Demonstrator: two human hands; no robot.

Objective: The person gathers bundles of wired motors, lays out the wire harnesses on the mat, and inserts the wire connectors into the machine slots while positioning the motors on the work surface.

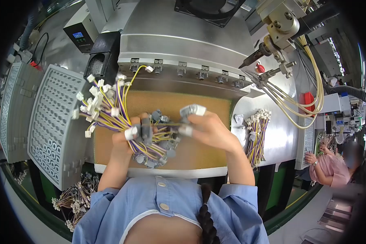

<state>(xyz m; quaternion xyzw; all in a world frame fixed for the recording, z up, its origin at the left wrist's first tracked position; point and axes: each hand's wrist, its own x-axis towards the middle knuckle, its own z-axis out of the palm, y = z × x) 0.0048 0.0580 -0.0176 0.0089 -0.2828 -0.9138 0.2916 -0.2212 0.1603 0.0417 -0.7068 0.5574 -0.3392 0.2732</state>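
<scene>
A bundle of yellow and purple wires (110,116) with white connectors lies across my left hand (128,132), whose fingers are wrapped round it. Grey round parts (150,161) hang at the bundle's lower right end. To the right, my right hand (209,130) is blurred, with its thumb and fingers around a tape roll or similar whitish item (192,110) too smeared to name surely. White covers show on some fingertips. Both hands are above the brown mat (199,156). One yellow wire with a white connector (149,69) sticks up from the bundle.
Another wire bundle (257,136) lies on the metal surface at right. Left stands a grey tray (57,118) with holes. A soldering tip (246,63) and looped cables hang upper right. A metal housing (183,44) borders the mat's back. A co-worker in pink (333,168) sits far right.
</scene>
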